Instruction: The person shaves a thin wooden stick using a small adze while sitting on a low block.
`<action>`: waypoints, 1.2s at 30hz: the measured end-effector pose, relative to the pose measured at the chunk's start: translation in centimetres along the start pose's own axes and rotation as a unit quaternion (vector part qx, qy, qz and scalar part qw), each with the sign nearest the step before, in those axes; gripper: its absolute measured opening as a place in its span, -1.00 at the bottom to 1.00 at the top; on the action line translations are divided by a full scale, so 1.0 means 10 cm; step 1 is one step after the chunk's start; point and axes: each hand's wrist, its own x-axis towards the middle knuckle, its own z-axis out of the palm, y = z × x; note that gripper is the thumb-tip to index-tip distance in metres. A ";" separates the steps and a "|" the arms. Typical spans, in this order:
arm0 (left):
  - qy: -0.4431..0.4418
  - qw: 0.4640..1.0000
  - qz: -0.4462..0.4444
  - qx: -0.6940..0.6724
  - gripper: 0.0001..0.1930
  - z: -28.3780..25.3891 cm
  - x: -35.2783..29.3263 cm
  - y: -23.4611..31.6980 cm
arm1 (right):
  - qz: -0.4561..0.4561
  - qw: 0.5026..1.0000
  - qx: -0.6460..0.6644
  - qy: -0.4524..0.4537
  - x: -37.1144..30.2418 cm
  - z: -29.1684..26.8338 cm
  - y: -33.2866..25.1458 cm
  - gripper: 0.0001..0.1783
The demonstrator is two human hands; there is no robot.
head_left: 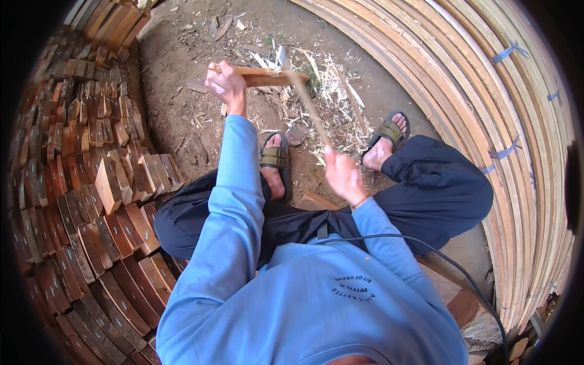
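Observation:
My left hand [227, 86] is closed round the left end of a reddish-brown piece of wood [264, 77], holding it out over the ground ahead of me. In my right hand [345, 174] is the lower end of a long wooden-handled tool [312, 112], smeared by motion. Its handle slants up and left to the wood's right end; the head is too blurred to make out. Beneath and beyond the wood lies a scatter of pale wood chips [340, 100].
Stacked boards [115, 237], end-on, form a wall at my left. Long pale planks [474, 79], tied with blue strips, curve along the right. My sandalled feet [275, 159] rest on bare earth either side of the chips. A black cable [447, 258] crosses my right side.

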 end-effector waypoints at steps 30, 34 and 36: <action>0.017 0.999 0.035 -0.011 -0.71 -0.03 0.00 -0.10 | 0.157 0.915 0.352 -0.123 -0.07 -0.73 -0.56 -0.38; -0.004 1.000 0.021 -0.019 -0.70 -0.02 -0.03 -0.02 | 0.049 0.962 0.269 -0.017 -0.02 -0.85 -0.67 -0.23; -0.009 1.000 0.021 -0.021 -0.69 0.04 -0.02 -0.03 | 0.001 0.990 0.142 0.000 0.00 -0.45 -0.37 -0.25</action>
